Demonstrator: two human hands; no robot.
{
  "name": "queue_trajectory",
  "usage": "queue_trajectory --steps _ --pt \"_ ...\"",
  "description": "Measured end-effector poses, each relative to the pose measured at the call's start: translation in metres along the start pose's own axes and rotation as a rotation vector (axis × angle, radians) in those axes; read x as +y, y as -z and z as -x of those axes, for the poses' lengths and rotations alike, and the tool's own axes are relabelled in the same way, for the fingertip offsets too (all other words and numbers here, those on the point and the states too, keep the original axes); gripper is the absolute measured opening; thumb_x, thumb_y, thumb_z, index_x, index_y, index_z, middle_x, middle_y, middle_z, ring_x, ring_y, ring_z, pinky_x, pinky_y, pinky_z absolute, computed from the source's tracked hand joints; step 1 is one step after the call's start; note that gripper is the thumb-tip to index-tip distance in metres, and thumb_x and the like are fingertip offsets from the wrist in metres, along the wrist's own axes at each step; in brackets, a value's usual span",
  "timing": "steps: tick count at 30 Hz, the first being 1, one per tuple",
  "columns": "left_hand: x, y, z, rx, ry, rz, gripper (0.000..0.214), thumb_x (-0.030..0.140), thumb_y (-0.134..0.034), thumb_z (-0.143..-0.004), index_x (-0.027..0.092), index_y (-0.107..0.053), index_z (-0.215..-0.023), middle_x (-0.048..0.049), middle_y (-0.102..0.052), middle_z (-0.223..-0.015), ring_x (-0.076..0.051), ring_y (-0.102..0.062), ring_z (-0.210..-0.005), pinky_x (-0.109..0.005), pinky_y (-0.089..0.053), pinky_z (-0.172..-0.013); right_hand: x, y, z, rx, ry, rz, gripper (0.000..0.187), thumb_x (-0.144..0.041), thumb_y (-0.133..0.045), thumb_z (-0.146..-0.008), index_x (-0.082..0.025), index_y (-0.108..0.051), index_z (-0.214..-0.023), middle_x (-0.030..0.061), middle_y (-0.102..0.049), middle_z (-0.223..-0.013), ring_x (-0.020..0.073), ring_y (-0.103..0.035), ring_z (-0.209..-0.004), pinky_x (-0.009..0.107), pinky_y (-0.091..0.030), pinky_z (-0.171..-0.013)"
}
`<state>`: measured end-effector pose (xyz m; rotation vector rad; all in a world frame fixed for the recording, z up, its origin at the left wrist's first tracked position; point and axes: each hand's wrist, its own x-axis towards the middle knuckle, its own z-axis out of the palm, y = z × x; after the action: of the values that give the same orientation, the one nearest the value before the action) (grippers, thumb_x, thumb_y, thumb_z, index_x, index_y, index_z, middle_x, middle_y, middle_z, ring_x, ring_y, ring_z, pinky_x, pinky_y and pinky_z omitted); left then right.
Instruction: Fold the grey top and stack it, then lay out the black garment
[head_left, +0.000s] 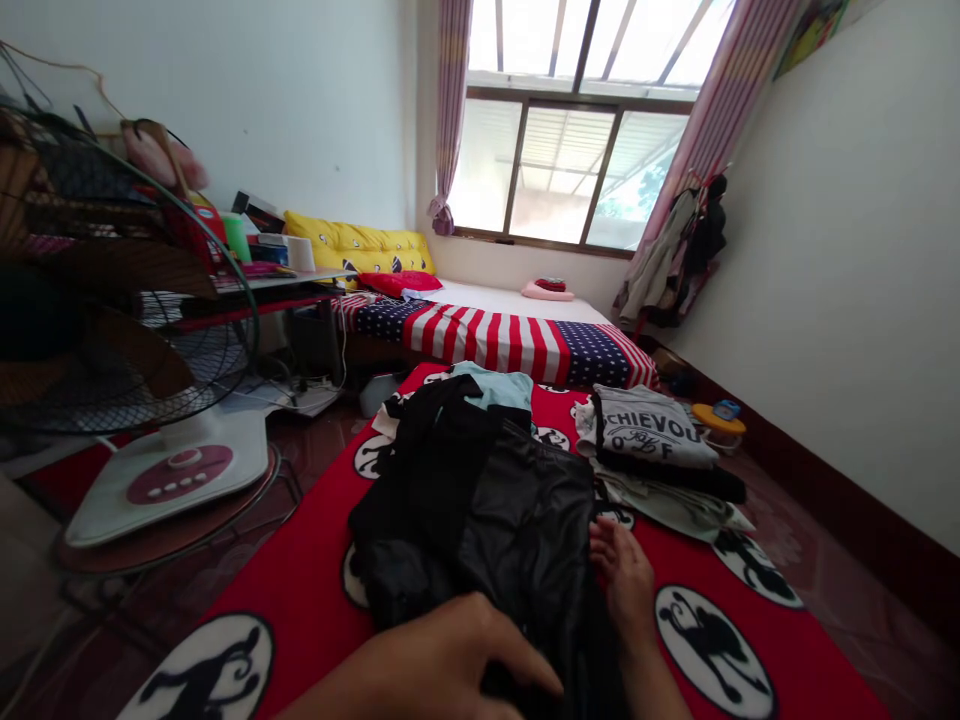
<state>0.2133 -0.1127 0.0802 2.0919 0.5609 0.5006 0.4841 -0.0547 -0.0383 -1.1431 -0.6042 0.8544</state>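
A black garment, with shiny leather-look panels and a matte part on its left, lies spread on the red cover in front of me. My left hand is over its near part, back of the hand up, with the fingers apart. At the garment's right edge is my right hand, its fingers loosely bent and apart, the fingertips close to or touching the edge. Beyond the garment lies a light blue cloth. On the right is a stack of folded clothes, with a grey lettered shirt on top.
A red cover with monkey prints lies under the clothes. To the left a fan stands on a round stool, before a cluttered desk. A bed is by the window. Clothes hang at the right wall.
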Motion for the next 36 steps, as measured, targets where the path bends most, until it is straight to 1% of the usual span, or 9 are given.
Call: queue_trajectory --steps 5,7,11,15,20,23,28,31,36 --pt "-0.068 0.068 0.011 0.831 0.412 -0.534 0.05 0.04 -0.064 -0.081 0.024 -0.058 -0.128 -0.0092 -0.056 -0.137 -0.028 -0.047 -0.13 -0.045 -0.029 -0.114 -0.002 -0.002 0.001 0.007 0.01 0.023 0.051 -0.059 -0.074 -0.063 -0.017 -0.066 -0.091 0.0019 -0.067 -0.077 0.0118 -0.06 -0.059 0.021 -0.048 -0.052" --pt "-0.099 0.088 0.022 0.921 0.676 -0.629 0.082 0.049 -0.071 -0.072 0.016 -0.042 -0.141 -0.0183 -0.044 -0.146 -0.035 -0.039 -0.136 -0.048 -0.031 -0.112 -0.002 -0.003 0.002 0.012 0.004 0.019 0.051 -0.059 -0.076 -0.062 -0.017 -0.067 -0.09 0.0022 -0.067 -0.077 0.0117 -0.06 -0.06 0.021 -0.048 -0.052" --pt "-0.133 0.082 0.039 0.793 0.883 -0.509 0.107 0.063 -0.063 -0.072 0.003 -0.018 -0.149 -0.0254 -0.05 -0.137 -0.036 -0.049 -0.128 -0.043 -0.043 -0.102 -0.005 -0.004 0.003 0.011 -0.02 0.012 0.053 -0.059 -0.078 -0.058 -0.016 -0.068 -0.088 0.0022 -0.067 -0.077 0.0113 -0.059 -0.06 0.02 -0.048 -0.051" --pt "-0.132 0.052 0.036 0.73 0.874 -0.559 0.092 0.043 -0.067 -0.073 0.006 -0.026 -0.147 -0.0226 -0.058 -0.129 -0.036 -0.055 -0.12 -0.042 -0.046 -0.096 -0.007 -0.006 0.003 0.011 -0.009 0.038 0.055 -0.062 -0.077 -0.056 -0.017 -0.068 -0.086 0.0024 -0.067 -0.077 0.0118 -0.058 -0.059 0.022 -0.047 -0.051" --pt "-0.108 0.038 0.008 0.745 0.542 -0.21 0.06 0.02 -0.056 -0.073 0.015 -0.052 -0.133 -0.0083 -0.07 -0.116 -0.024 -0.065 -0.106 -0.034 -0.05 -0.094 -0.006 -0.007 0.005 -0.021 0.041 0.195 0.055 -0.067 -0.068 -0.063 -0.017 -0.069 -0.089 0.0044 -0.068 -0.081 0.0165 -0.06 -0.066 0.026 -0.047 -0.056" --pt "-0.087 0.021 -0.017 0.772 0.373 -0.214 0.061 0.017 -0.053 -0.071 0.011 -0.054 -0.132 -0.0103 -0.066 -0.123 -0.023 -0.063 -0.11 -0.034 -0.048 -0.098 -0.011 -0.009 0.013 -0.052 0.26 0.409 0.048 -0.063 -0.058 -0.076 -0.019 -0.068 -0.093 0.007 -0.069 -0.093 0.023 -0.061 -0.088 0.033 -0.049 -0.075" --pt "-0.053 -0.036 -0.052 0.323 0.133 -0.492 0.06 0.013 -0.057 -0.063 0.021 -0.062 -0.122 -0.0082 -0.069 -0.103 -0.026 -0.065 -0.092 -0.036 -0.054 -0.081 -0.022 -0.016 0.03 -0.187 0.636 0.562 0.032 -0.046 -0.051 -0.087 -0.021 -0.067 -0.098 0.0093 -0.065 -0.108 0.0246 -0.057 -0.107 0.038 -0.041 -0.096" --pt "-0.046 -0.063 -0.062 0.115 0.019 -0.682 0.046 0.017 -0.061 -0.062 0.015 -0.065 -0.109 -0.0134 -0.067 -0.094 -0.029 -0.063 -0.085 -0.039 -0.054 -0.074 -0.021 -0.02 0.035 -0.343 0.487 0.597 0.05 -0.048 -0.055 -0.084 -0.022 -0.057 -0.127 0.0098 -0.064 -0.12 0.0261 -0.059 -0.109 0.038 -0.044 -0.092" --pt "-0.048 -0.073 -0.06 0.105 -0.042 -0.674 0.037 0.022 -0.061 -0.066 0.014 -0.063 -0.102 -0.014 -0.066 -0.096 -0.028 -0.061 -0.089 -0.039 -0.052 -0.079 -0.021 -0.03 0.034 -0.287 0.253 0.856 0.078 -0.045 -0.076 -0.061 -0.025 -0.055 -0.134 0.0068 -0.072 -0.1 0.0307 -0.066 -0.091 0.037 -0.046 -0.075"
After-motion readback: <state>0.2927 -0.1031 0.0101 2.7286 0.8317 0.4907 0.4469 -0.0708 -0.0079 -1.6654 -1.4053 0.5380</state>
